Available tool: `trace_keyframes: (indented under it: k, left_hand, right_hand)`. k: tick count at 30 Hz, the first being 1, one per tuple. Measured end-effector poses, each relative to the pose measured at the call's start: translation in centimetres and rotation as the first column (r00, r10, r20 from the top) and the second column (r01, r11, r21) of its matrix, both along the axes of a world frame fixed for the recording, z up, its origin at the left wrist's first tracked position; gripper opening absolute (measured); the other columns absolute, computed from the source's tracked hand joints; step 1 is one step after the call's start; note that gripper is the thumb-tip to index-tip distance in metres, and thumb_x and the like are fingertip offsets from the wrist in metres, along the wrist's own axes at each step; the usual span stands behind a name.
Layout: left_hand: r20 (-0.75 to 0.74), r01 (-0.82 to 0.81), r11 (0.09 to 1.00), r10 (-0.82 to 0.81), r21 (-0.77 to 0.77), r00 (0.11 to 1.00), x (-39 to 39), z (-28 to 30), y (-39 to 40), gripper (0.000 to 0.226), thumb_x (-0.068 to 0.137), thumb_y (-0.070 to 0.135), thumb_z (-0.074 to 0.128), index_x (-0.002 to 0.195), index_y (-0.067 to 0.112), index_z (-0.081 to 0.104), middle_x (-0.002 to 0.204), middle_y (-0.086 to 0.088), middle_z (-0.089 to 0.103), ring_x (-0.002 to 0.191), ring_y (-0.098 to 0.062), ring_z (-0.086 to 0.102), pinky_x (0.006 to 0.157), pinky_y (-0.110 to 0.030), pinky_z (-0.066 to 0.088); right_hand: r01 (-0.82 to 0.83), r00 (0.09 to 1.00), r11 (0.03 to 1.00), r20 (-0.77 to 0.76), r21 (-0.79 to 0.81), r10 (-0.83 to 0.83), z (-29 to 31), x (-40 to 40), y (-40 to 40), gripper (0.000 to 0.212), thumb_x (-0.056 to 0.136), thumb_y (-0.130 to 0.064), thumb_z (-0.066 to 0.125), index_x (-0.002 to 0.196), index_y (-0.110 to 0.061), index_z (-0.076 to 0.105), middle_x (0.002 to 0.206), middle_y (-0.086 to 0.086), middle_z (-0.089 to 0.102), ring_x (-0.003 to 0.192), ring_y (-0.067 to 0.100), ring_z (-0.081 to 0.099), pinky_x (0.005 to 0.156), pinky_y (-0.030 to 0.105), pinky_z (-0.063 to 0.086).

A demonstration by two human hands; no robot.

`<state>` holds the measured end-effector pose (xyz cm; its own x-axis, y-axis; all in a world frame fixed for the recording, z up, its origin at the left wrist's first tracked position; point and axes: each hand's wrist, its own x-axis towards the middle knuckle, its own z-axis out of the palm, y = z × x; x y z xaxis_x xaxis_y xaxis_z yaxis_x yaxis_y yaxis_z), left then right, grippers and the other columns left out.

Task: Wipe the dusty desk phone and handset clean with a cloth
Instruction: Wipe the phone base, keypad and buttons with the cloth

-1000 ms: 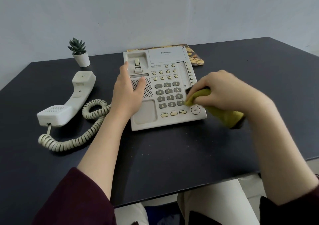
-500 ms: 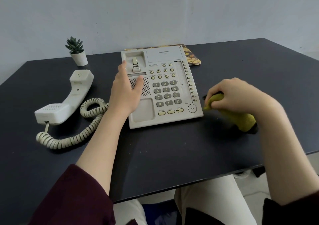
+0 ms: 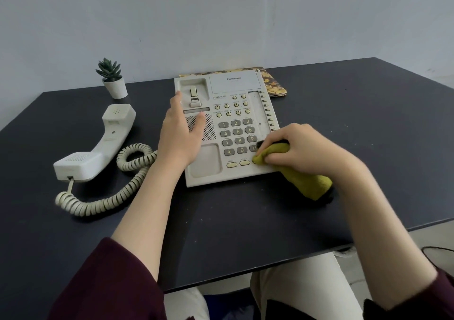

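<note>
Desk phone (image 3: 228, 133): middle of the black table (image 3: 368, 135), cradle bare
Left hand (image 3: 180, 135): flat, fingers straight, pressing the phone's speaker side at 9 o'clock
Right hand (image 3: 304, 150): fingers curled round the yellow-green cloth (image 3: 304, 179), its tip on the keys at the phone's 4 o'clock corner
Handset (image 3: 98, 145): lies on the table at 9 o'clock of the phone, coiled cord (image 3: 105, 196) beside it
Potted succulent (image 3: 111, 78): 10 o'clock, far edge

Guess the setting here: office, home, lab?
Likely an office desk, though a home workspace can't be ruled out. Signs: a corded multi-line desk phone with its handset lying off-hook on a dark table, a small potted plant and a plain wall behind.
</note>
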<state>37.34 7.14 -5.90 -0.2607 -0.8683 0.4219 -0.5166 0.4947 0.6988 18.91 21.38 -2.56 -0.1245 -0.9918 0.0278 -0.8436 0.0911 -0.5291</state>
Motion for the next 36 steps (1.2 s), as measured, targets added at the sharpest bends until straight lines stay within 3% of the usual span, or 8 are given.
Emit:
trace_keyframes:
  k: [4,9,13,17,19,23,29,36]
  left_hand:
    - [0.030,-0.020,1.000,0.021,-0.012,0.999,0.0,0.1,0.1,0.061,0.097,0.036,0.047,0.148,0.017,0.020,0.148,-0.010,0.036,0.134,-0.024,0.035,0.099,-0.028,0.028]
    - [0.048,-0.028,0.999,0.030,-0.030,0.998,0.2,0.2,0.1,0.061,0.096,0.037,0.047,0.147,0.017,0.021,0.146,-0.011,0.039,0.132,-0.026,0.038,0.101,-0.034,0.032]
    - [0.043,-0.025,0.999,0.026,-0.027,0.999,0.1,0.1,0.1,0.061,0.096,0.036,0.047,0.148,0.017,0.020,0.145,-0.012,0.040,0.131,-0.027,0.038,0.099,-0.033,0.033]
    - [0.038,-0.023,1.000,0.023,-0.013,0.999,0.1,0.0,0.1,0.062,0.096,0.037,0.046,0.149,0.018,0.018,0.147,-0.010,0.038,0.133,-0.026,0.037,0.102,-0.034,0.031]
    - [0.038,-0.022,1.000,0.023,-0.011,0.999,0.1,0.0,0.0,0.063,0.096,0.038,0.045,0.149,0.018,0.017,0.148,-0.010,0.037,0.133,-0.025,0.036,0.100,-0.032,0.031]
    - [0.040,-0.015,1.000,0.016,-0.012,0.999,0.1,-0.2,-0.1,0.062,0.096,0.038,0.046,0.148,0.018,0.018,0.142,-0.012,0.043,0.128,-0.026,0.041,0.091,-0.028,0.029]
    - [0.028,-0.017,1.000,0.017,-0.022,0.999,0.2,-0.3,-0.4,0.060,0.095,0.037,0.048,0.146,0.020,0.022,0.130,-0.013,0.051,0.118,-0.029,0.048,0.087,-0.030,0.035]
    - [0.024,-0.005,1.000,0.006,-0.011,1.000,0.2,-0.4,-0.4,0.061,0.095,0.038,0.047,0.148,0.021,0.019,0.139,-0.010,0.046,0.125,-0.025,0.044,0.091,-0.029,0.032]
  right_hand:
    - [0.181,0.971,0.983,-0.155,-0.038,-0.184,0.9,-1.5,0.9,0.012,0.077,-0.035,0.062,0.081,-0.044,0.069,0.087,-0.016,0.065,0.081,0.014,0.057,0.069,0.031,0.050]
    - [0.100,0.992,0.930,-0.039,-0.353,-0.121,1.2,2.0,-0.8,0.019,0.085,-0.038,0.059,0.102,-0.040,0.068,0.086,-0.015,0.060,0.088,0.009,0.056,0.078,0.028,0.044]
    - [-0.026,0.987,0.954,-0.159,-0.300,-0.024,-0.8,5.4,-3.0,0.028,0.088,-0.037,0.055,0.115,-0.040,0.063,0.100,-0.004,0.059,0.096,0.018,0.056,0.075,0.030,0.043]
    - [0.247,0.921,0.896,-0.199,-0.369,-0.336,-0.8,2.9,-3.0,0.023,0.091,-0.039,0.052,0.111,-0.040,0.063,0.107,-0.002,0.061,0.096,0.026,0.057,0.067,0.030,0.038]
    - [0.305,0.896,0.866,-0.189,-0.396,-0.402,0.0,1.6,-2.9,0.021,0.091,-0.036,0.052,0.108,-0.035,0.065,0.105,-0.001,0.062,0.089,0.024,0.055,0.066,0.028,0.034]
    - [0.256,0.939,0.851,-0.092,-0.458,-0.332,2.1,1.6,-4.0,0.021,0.091,-0.034,0.053,0.106,-0.030,0.068,0.101,-0.005,0.066,0.092,0.022,0.058,0.069,0.030,0.043]
    - [0.018,0.968,0.906,-0.221,-0.423,-0.123,1.7,5.0,-8.3,0.020,0.090,-0.034,0.054,0.102,-0.028,0.068,0.095,-0.003,0.064,0.090,0.020,0.058,0.065,0.029,0.040]
    - [0.285,0.916,0.864,-0.147,-0.414,-0.373,1.9,1.4,-7.8,0.017,0.086,-0.032,0.056,0.097,-0.027,0.068,0.086,-0.001,0.060,0.078,0.024,0.051,0.064,0.029,0.036]
